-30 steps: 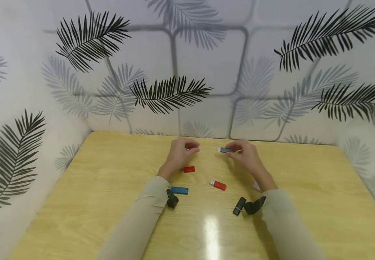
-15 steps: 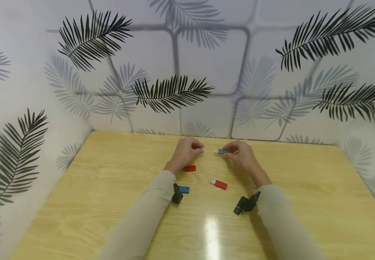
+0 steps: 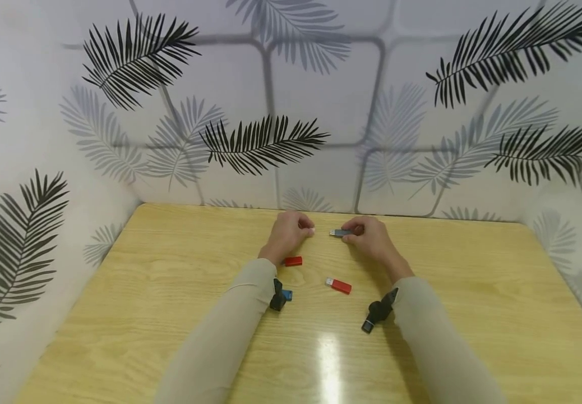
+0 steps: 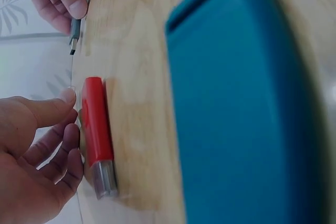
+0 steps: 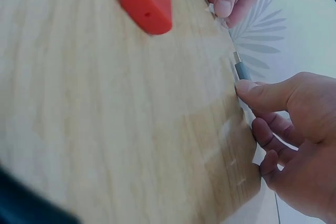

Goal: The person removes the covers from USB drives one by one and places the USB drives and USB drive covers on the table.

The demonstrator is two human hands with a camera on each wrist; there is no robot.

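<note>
In the head view my right hand (image 3: pixel 370 238) pinches a grey USB stick (image 3: pixel 340 232), its bare metal plug aimed left. My left hand (image 3: pixel 287 233) faces it across a small gap. Between that hand's thumb and finger shows a small clear piece (image 4: pixel 72 88), mostly hidden by the fingertips; it looks like a cap. Close by the left fingers in the left wrist view, a red USB stick (image 4: pixel 96 124) with a clear cap lies on the table. Another red USB stick (image 3: pixel 338 285) rests nearer me, its plug bare.
A blue USB stick (image 3: pixel 287 294) lies partly under the left wrist camera (image 3: pixel 277 296). Below the right wrist camera (image 3: pixel 383 308), the end of a black USB stick (image 3: pixel 368 325) sticks out. The wooden table (image 3: pixel 144 269) ends at a leaf-patterned wall (image 3: pixel 316 168).
Both hands have come closer together; the right one has carried the grey USB stick left, and the left one has shifted slightly right. The sticks on the table stay put.
</note>
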